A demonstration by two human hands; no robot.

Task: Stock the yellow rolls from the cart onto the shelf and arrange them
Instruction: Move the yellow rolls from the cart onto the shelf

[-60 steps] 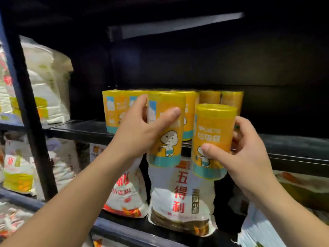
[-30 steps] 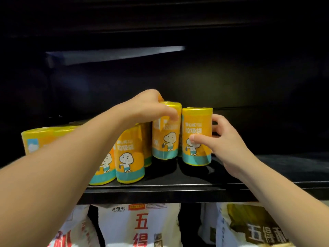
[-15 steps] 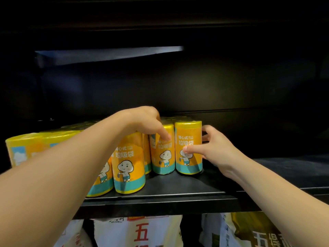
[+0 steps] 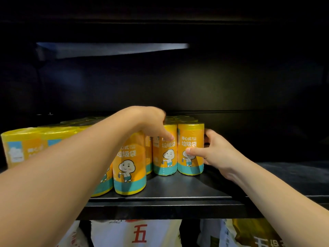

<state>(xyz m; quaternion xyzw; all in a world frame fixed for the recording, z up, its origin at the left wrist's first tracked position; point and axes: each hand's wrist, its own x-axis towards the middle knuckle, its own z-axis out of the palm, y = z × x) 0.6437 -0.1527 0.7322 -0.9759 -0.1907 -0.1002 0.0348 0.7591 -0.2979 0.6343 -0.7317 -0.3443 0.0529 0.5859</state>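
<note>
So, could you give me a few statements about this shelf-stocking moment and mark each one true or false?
1. The right hand grips the rightmost yellow roll. True.
2. That roll lies on its side. False: it stands upright on the black shelf.
3. The left hand hangs idle, away from the rolls. False: it holds the neighbouring roll at its top, with the thumb on the front.
4. White bags with red print sit below the shelf. True.
5. The band at the bottom of each roll is red. False: it is teal.
</note>
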